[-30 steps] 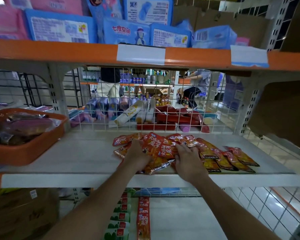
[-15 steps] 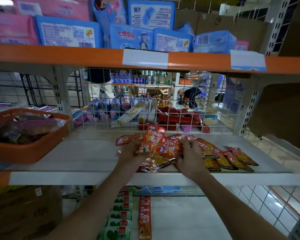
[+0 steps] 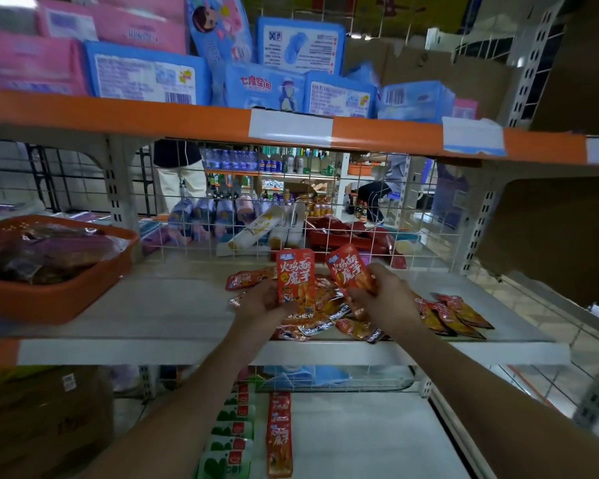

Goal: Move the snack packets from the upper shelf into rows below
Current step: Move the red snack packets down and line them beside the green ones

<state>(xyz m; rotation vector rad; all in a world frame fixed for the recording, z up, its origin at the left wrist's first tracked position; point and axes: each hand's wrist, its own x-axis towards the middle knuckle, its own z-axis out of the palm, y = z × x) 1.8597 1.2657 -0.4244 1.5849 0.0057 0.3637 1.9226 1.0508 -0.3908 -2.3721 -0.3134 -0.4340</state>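
Flat on the pile [image 3: 329, 321] a second ago, the left hand [image 3: 263, 302] now grips one red snack packet [image 3: 295, 281] upright and the right hand [image 3: 384, 299] a second packet [image 3: 347, 269], lifted off the upper shelf [image 3: 173, 305], ready, I'd judge, for the row below [image 3: 279, 437]

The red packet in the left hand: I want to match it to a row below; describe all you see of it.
The red packet is a tall, narrow pouch of glossy film with large white Chinese characters, a blue badge top left and pictured orange strips below. It stands upright, facing the camera, over the pile on the white shelf. The left hand holds its lower left edge. A second packet, in the right hand, tilts beside it.
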